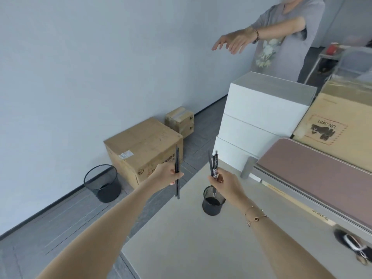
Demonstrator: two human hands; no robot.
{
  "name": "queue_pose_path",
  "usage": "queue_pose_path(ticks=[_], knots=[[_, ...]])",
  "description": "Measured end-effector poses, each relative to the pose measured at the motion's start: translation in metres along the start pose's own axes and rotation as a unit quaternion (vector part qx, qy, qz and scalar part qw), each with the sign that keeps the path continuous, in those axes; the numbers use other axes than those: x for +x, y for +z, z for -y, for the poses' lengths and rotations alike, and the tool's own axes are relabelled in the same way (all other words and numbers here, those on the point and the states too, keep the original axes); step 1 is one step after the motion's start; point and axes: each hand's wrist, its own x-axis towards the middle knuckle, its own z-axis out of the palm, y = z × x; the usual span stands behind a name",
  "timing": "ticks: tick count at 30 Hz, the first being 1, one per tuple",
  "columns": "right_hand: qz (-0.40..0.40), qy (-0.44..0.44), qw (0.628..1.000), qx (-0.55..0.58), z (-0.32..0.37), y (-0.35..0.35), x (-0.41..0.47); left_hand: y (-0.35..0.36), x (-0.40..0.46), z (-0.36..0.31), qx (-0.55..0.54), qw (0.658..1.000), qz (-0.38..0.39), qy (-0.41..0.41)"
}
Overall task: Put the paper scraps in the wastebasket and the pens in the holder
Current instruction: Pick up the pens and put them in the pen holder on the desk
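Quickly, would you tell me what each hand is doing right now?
Left hand: grips one dark pen upright.
Right hand: pinches pens above the holder.

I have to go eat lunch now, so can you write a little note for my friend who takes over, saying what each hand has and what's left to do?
Left hand: grips one black pen, upright, off the table's left edge.
Right hand: grips a bunch of pens, tips pointing down just above the pen holder.
Pen holder: stands on the table; no pens visible inside it.
Wastebasket: on the floor by the wall, left of the table. I can't see inside it.
Paper scraps: none in sight.
Left to do: drop both hands' pens into the holder.
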Motion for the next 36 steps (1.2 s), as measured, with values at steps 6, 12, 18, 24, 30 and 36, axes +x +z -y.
queue_pose_path(ticks=[6, 12, 18, 24, 30, 36], knots=[[0.014, 0.057, 0.998, 0.012, -0.054, -0.003, 0.013, 0.049, 0.04, -0.041, 0.003, 1.0, 0.005, 0.019], [0.004, 0.096, 0.995, 0.033, -0.086, 0.011, 0.025, 0.091, 0.073, -0.062, 0.001, 0.999, 0.024, 0.034], [0.025, 0.122, 0.992, 0.023, -0.106, 0.032, 0.034, 0.123, 0.097, -0.058, 0.016, 0.998, 0.047, 0.029], [0.074, 0.173, 0.982, -0.018, -0.117, 0.054, 0.032, 0.147, 0.1, -0.049, 0.043, 0.996, 0.083, 0.011], [0.108, 0.211, 0.97, -0.056, -0.119, 0.062, 0.038, 0.155, 0.105, -0.04, 0.087, 0.99, 0.111, 0.0], [0.129, 0.209, 0.965, -0.088, -0.113, 0.058, 0.046, 0.159, 0.109, -0.034, 0.109, 0.986, 0.128, -0.005]])
